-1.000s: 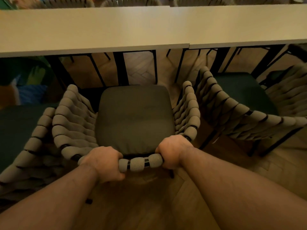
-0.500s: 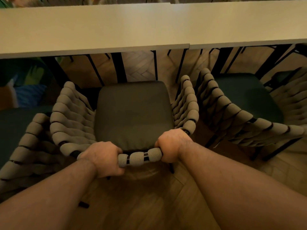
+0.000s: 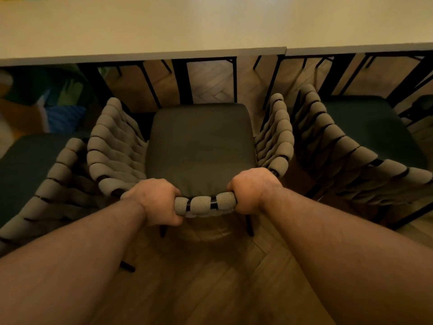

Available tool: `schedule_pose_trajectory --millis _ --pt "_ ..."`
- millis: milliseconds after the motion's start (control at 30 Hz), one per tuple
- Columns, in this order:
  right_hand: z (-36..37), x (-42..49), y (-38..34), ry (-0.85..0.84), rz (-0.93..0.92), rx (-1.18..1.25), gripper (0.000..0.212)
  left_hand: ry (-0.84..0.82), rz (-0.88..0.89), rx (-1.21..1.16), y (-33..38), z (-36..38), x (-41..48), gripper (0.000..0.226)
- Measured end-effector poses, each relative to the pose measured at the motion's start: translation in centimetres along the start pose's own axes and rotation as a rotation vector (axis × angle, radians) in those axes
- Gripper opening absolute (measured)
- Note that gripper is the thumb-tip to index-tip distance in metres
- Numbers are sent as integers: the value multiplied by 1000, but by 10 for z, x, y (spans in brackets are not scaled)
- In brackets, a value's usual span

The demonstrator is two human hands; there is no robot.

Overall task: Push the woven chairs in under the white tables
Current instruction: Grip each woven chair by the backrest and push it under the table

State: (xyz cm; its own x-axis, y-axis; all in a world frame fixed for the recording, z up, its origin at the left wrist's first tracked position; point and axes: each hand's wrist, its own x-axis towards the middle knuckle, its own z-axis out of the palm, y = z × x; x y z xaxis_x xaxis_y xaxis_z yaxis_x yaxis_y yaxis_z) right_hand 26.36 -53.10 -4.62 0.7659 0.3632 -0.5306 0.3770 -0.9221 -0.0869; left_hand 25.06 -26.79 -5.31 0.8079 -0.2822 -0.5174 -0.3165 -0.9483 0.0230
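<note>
**Middle chair part-way in, both hands on its back rail**

The woven chair stands on the parquet floor and faces the near edge of the white table. Its dark seat cushion is wholly in view, short of that edge and not yet under. The back rail runs left to right, parallel with the table edge, and the table lies straight ahead of the grip. I judge the push goes directly forward, past the black table legs. The left hand and right hand each clench the rail with fingers wrapped round the cord, a short stretch of rail bare between them. The right hand sits slightly further forward. The left neighbour chair and right neighbour chair stand just beside. Against a second ago, the chair's arm tips have drawn nearly level with the right neighbour's — it has advanced toward the table, and the hands grip the same spots.
</note>
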Motion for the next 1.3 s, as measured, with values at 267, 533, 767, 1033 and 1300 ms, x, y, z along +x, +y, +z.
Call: schedule_pose_trajectory --millis 267,533,767,1033,1300 --pt "11 -8 -9 138 79 -39 23 149 -64 -43 4 13 -6 46" --pt "23 -32 -49 269 139 -29 32 414 -136 13 12 31 -39 39" --pt "14 -48 -166 451 -117 151 67 350 130 -157 -63 47 -119 91" --pt "-11 -21 -350 446 -329 188 66 384 -90 -206 -256 91 -255 108" --pt "-32 31 -508 378 -403 112 87 10 -566 -141 -414 147 -332 133"
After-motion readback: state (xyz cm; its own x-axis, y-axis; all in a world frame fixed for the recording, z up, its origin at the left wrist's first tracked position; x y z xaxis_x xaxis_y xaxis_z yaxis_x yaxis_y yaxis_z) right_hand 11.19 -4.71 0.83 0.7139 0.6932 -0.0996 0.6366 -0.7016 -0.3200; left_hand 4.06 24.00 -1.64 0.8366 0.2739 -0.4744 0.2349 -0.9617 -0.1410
